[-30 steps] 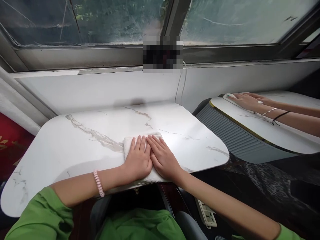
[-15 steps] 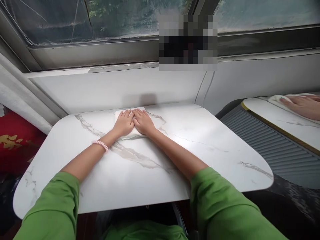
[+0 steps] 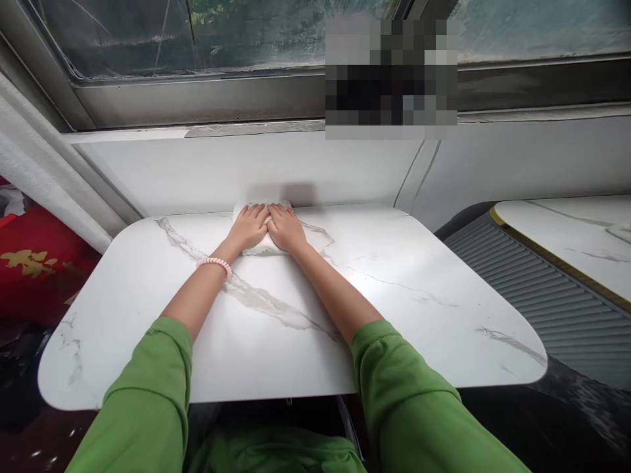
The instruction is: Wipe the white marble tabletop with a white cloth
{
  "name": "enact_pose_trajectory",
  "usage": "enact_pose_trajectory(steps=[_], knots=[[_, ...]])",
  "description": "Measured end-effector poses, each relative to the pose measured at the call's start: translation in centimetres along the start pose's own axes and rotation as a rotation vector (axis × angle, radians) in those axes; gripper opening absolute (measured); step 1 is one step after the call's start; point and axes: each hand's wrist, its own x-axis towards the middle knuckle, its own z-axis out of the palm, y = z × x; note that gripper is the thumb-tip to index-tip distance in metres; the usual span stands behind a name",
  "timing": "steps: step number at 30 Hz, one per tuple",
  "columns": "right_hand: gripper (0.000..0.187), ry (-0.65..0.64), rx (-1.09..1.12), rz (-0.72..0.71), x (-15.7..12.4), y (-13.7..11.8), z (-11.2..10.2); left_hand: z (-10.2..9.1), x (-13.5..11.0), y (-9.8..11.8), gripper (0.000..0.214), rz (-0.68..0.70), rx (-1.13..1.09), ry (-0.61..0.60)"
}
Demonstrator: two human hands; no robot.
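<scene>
A folded white cloth [image 3: 267, 247] lies at the far edge of a white marble-patterned table [image 3: 419, 315], against the white wall below the window. My left hand [image 3: 250, 226] lies flat on the cloth with fingers stretched out. My right hand [image 3: 284, 227] lies flat beside it, touching it, also pressing on the cloth. Both arms are stretched forward in green sleeves; a pink coil band [image 3: 213, 263] sits on my left wrist.
A window [image 3: 221, 33] with a grey metal frame runs above the wall. A second marble table [image 3: 566, 243] stands at the right, with a grey ribbed panel [image 3: 532, 289] between the two. Red fabric [image 3: 34, 263] and a pale curtain [image 3: 44, 177] are at the left.
Both hands slid the cloth from the table's near edge across to its far edge by the wall. The other person's hands on the right table have gone out of view.
</scene>
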Motion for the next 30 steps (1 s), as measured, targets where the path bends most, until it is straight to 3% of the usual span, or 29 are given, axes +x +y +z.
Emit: enact_pose_trajectory(steps=[4, 8, 13, 20, 25, 30], knots=[[0.056, 0.004, -0.013, -0.021, -1.4, -0.5, -0.3, -0.5, -1.4, 1.0, 0.048, -0.03, 0.014, -0.022], [0.056, -0.008, -0.056, -0.054, -4.9, -1.7, -1.1, -1.0, -4.5, 2.9, 0.048, -0.009, 0.015, -0.022], [0.055, 0.005, -0.122, -0.088, -12.3, -3.6, -2.6, -1.6, -10.7, 6.4, 0.05, 0.07, -0.005, -0.022], [0.054, 0.043, -0.14, -0.344, -22.1, -6.0, -5.3, -3.7, -20.2, 10.7, 0.05, 0.212, -0.065, -0.007], [0.053, 0.01, -0.095, -0.406, -23.9, -7.4, -6.2, -4.8, -23.5, 11.4, 0.049, 0.182, -0.093, -0.004], [0.055, -0.058, -0.06, -0.389, -22.9, -7.7, -5.6, -5.3, -23.3, 10.6, 0.047, 0.124, -0.166, -0.042]])
